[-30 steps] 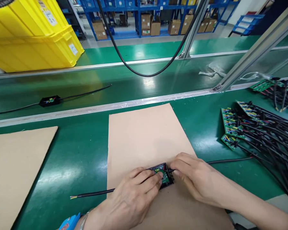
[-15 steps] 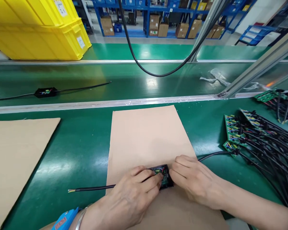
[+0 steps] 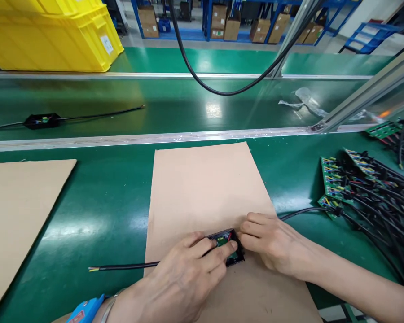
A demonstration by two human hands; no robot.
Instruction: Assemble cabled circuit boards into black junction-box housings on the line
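On a cardboard sheet (image 3: 202, 188) lies a small open black case (image 3: 240, 256) with a green circuit board and coloured wires inside. My left hand (image 3: 188, 269) lies over the case's left part and grips it, one fingertip pressing down at the board. At the right end of the case, my right hand (image 3: 272, 244) is closed in a pinch around the black cable (image 3: 299, 212), which emerges behind the knuckles. Leftward from under my left hand runs another black cable (image 3: 124, 267) with bare coloured wire ends. My fingers hide parts of the case.
Circuit boards (image 3: 333, 179) with many black cables are piled at right. Beyond a metal rail (image 3: 128, 139), a similar black case (image 3: 42, 120) and clear plastic (image 3: 306, 101) lie on the green belt. Another cardboard sheet (image 3: 23, 202) is at left, yellow crates (image 3: 54, 40) behind. A cable (image 3: 227, 93) hangs overhead.
The left index finger has shifted right over the board. My right hand stays at the case's end. The case on the belt sits further left, and the view has tilted slightly down.
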